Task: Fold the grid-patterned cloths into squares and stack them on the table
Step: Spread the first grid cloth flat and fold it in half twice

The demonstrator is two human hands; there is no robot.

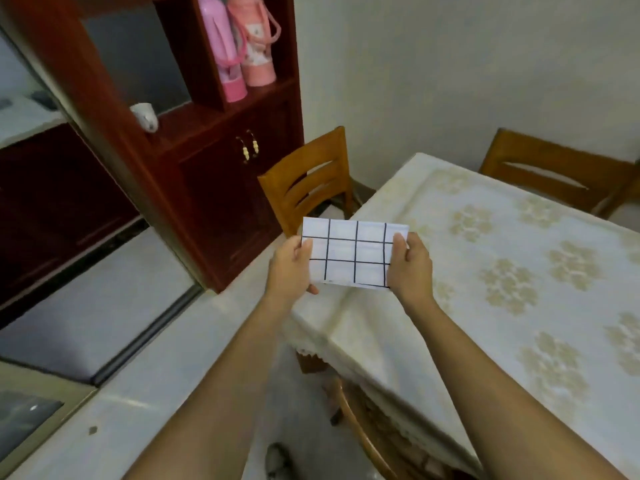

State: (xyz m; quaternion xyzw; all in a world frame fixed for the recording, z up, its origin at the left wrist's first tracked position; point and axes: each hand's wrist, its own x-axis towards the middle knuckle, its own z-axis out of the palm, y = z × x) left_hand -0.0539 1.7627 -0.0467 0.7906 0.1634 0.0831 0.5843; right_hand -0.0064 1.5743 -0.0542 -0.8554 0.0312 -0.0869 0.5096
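A white cloth with a black grid [351,252], folded into a small rectangle, is held in the air just off the near left corner of the table [512,258]. My left hand [291,268] pinches its left edge, thumb on the front. My right hand [410,263] pinches its right edge the same way. The table carries a pale cloth with a beige flower pattern. No other grid cloth shows on the part of the table that I see.
A wooden chair [304,181] stands at the table's left end, behind the cloth, and another [554,174] at the far side. A dark red cabinet [194,161] with two pink flasks [239,43] and a white cup [145,116] rises at left. Another chair sits tucked under the near table edge.
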